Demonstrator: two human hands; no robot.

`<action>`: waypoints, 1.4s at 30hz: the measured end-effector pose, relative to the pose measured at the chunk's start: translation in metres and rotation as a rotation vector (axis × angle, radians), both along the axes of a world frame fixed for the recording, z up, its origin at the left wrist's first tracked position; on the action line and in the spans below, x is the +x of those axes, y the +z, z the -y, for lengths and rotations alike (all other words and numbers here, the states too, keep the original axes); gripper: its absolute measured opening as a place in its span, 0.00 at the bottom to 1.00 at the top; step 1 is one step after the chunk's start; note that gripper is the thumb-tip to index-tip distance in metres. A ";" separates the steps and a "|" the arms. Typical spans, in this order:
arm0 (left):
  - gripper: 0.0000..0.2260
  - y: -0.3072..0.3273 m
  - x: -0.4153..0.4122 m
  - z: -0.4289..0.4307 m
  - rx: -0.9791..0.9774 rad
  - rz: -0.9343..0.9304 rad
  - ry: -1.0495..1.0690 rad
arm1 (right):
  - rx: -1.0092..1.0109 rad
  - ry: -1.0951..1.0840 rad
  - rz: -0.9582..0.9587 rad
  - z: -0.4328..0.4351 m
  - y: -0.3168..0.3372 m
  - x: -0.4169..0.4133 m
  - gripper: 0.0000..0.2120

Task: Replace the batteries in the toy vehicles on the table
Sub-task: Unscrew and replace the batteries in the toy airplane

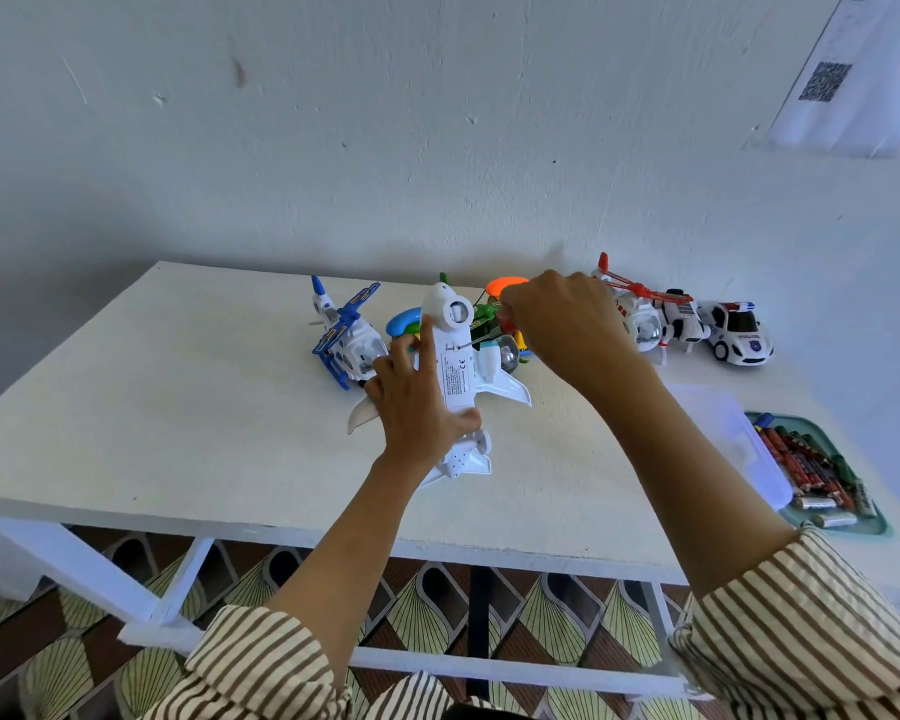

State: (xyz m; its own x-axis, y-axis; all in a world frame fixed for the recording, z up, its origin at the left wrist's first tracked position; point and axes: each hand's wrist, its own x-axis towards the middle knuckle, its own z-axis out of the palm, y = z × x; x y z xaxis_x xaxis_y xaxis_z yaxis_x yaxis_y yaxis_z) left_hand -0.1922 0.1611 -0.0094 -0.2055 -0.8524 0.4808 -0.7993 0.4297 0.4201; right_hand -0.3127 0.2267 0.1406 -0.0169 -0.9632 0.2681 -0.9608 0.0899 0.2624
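A white toy airplane (455, 376) lies belly-up near the middle of the table. My left hand (411, 402) grips its fuselage from the left, fingers along the side and thumb under the tail end. My right hand (562, 324) holds a thin screwdriver (481, 341) whose tip touches the plane's underside by the battery cover. A tray of batteries (822, 475), several red and silver ones, sits at the right edge of the table.
Behind the plane stand a blue-and-white helicopter (346, 340), a green and orange toy (494, 314), a red-and-white helicopter (645, 314) and a white police car (739, 335). A clear lid (733, 433) leans on the tray. The white wall runs behind the table (178, 397).
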 end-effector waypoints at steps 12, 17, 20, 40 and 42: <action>0.51 0.001 0.004 -0.003 0.012 -0.008 -0.017 | -0.020 0.104 0.217 0.004 -0.003 -0.009 0.08; 0.51 -0.001 0.003 0.001 0.010 -0.015 -0.025 | -0.003 0.055 0.199 0.006 0.001 -0.002 0.08; 0.51 -0.002 0.004 0.004 0.013 -0.011 -0.024 | 0.032 -0.020 0.130 0.004 0.005 0.002 0.13; 0.52 -0.007 0.013 0.012 0.043 -0.048 -0.026 | 0.042 -0.044 0.095 0.013 0.006 0.019 0.07; 0.52 -0.005 0.015 0.013 0.086 -0.059 -0.018 | 0.090 0.005 0.138 0.015 -0.001 0.018 0.14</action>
State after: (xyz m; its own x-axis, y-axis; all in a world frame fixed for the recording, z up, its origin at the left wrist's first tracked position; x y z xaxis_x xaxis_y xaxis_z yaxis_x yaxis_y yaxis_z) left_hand -0.1772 0.1476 -0.0147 -0.1946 -0.8876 0.4175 -0.7648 0.4038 0.5021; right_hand -0.2951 0.2120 0.1392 -0.0424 -0.9834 0.1766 -0.9886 0.0668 0.1351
